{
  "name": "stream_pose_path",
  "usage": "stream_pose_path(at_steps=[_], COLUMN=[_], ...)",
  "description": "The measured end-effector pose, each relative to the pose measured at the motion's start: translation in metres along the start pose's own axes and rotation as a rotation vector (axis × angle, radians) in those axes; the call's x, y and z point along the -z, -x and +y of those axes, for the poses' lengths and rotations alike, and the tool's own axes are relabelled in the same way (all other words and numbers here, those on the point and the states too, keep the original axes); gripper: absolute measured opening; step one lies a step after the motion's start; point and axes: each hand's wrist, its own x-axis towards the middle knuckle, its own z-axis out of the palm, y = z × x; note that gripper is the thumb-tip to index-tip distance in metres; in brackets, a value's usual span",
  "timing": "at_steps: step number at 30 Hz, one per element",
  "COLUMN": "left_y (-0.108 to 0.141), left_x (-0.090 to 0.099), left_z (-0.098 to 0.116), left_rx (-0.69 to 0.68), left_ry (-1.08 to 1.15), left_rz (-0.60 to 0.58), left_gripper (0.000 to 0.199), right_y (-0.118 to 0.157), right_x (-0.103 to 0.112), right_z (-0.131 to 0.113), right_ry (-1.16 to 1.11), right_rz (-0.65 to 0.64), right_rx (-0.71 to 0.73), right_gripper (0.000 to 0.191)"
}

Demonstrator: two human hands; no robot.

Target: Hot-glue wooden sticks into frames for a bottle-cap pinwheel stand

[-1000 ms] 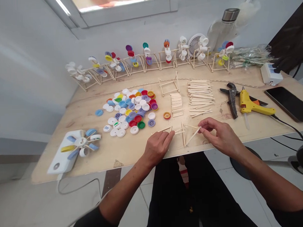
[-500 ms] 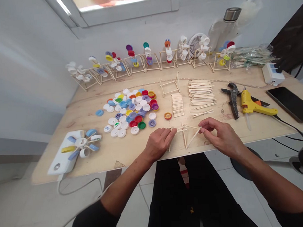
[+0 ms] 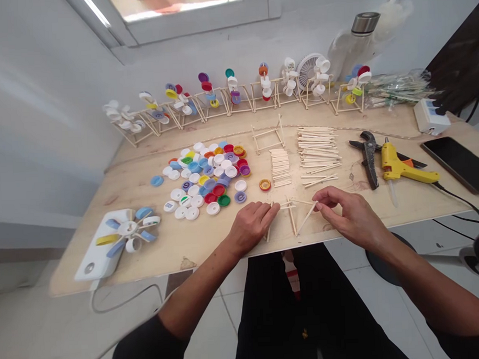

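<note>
Near the table's front edge, my left hand [image 3: 252, 226] is closed on the left part of a small stick frame [image 3: 291, 219]. My right hand [image 3: 345, 212] pinches the upper right corner of this frame, where two thin sticks meet. Behind my hands lie a stack of short sticks [image 3: 280, 167] and a larger stack of long sticks [image 3: 318, 148]. A single red and orange cap [image 3: 265, 185] sits behind my left hand. Another stick frame [image 3: 269, 139] stands farther back. Many colored bottle caps [image 3: 208, 173] are heaped to the left.
Several cap wheels on stick stands [image 3: 211, 104] line the back. A wheel of caps [image 3: 130, 228] rests on a white power strip [image 3: 96, 258] at left. Right are black cutters [image 3: 369, 159], a yellow glue gun [image 3: 404, 168], a phone [image 3: 461, 161] and a white socket block [image 3: 431, 116].
Both hands keep almost the same position and hold on the stick frame. The view has shifted very slightly.
</note>
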Motion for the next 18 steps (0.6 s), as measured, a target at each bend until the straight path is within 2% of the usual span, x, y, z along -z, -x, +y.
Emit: stream_pose_path(at_steps=[18], left_y=[0.0008], left_x=[-0.0051], left_z=[-0.0043], left_rx=[0.042], left_ry=[0.047], left_rz=[0.018], left_gripper=[0.018], right_y=[-0.0018], right_x=[0.0036], right_z=[-0.0059], right_ry=[-0.001], right_rz=[-0.032], right_rx=[0.001], right_gripper=[0.015])
